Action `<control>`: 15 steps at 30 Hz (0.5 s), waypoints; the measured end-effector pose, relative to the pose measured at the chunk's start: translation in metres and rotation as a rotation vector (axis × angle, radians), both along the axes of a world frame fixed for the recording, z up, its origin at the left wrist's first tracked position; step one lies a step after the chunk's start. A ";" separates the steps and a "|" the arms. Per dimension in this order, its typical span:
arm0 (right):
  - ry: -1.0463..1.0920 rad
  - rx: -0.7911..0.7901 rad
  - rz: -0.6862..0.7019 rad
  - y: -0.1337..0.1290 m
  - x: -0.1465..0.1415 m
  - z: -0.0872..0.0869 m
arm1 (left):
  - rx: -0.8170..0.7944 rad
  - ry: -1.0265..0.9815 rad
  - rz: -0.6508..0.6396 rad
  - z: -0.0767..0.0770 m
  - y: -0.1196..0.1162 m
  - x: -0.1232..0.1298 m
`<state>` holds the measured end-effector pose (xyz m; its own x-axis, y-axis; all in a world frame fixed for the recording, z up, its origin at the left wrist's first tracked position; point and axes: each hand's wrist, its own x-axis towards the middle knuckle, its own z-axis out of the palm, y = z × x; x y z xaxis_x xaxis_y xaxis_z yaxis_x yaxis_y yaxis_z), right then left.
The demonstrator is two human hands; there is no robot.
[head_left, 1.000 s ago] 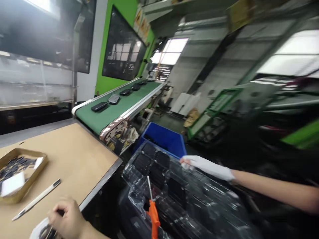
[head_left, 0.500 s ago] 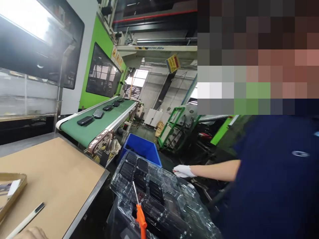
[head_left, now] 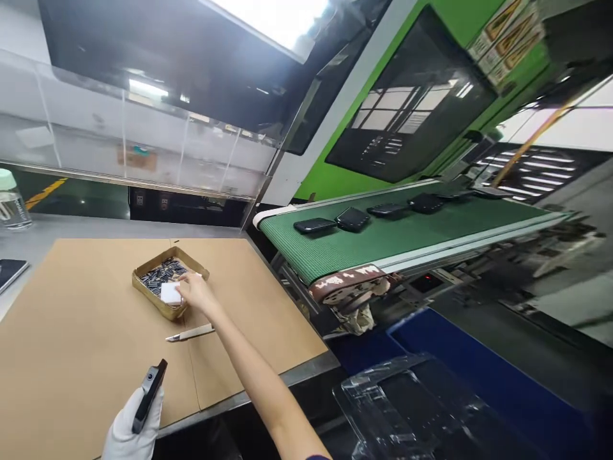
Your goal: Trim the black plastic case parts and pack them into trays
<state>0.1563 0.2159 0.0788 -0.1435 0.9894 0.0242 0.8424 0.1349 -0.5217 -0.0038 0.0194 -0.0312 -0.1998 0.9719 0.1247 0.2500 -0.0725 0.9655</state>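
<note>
My gloved left hand is closed around a black plastic part with a small round feature near its upper end, held up at the table's front edge. My bare right hand reaches over the table, its fingertips pinched at the edge of a white block. That block lies at the near right side of a shallow brown tray, over many small dark pieces. Just below the right forearm is a craft knife with a pale handle, partly hidden by the arm.
A green conveyor belt carries several black parts at the right. Below it are a blue bin and a clear plastic tray. A bottle and a dark phone-like slab lie at the far left.
The view has swung left, from the co-worker and plastic trays to the table. My gloved left hand with the black part has come into view; my right hand is now at the tray.
</note>
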 end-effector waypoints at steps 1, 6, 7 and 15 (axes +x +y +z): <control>-0.034 -0.043 -0.003 0.007 -0.009 -0.006 | -0.016 -0.021 -0.023 0.002 0.002 -0.003; -0.098 -0.154 -0.144 0.027 -0.057 -0.020 | -0.084 -0.065 -0.130 0.010 0.015 -0.014; -0.082 -0.159 -0.163 0.030 -0.062 -0.017 | -0.081 -0.050 -0.133 0.011 0.015 -0.014; 0.246 0.053 0.112 -0.047 -0.017 0.014 | 0.021 0.125 -0.212 0.023 0.010 -0.011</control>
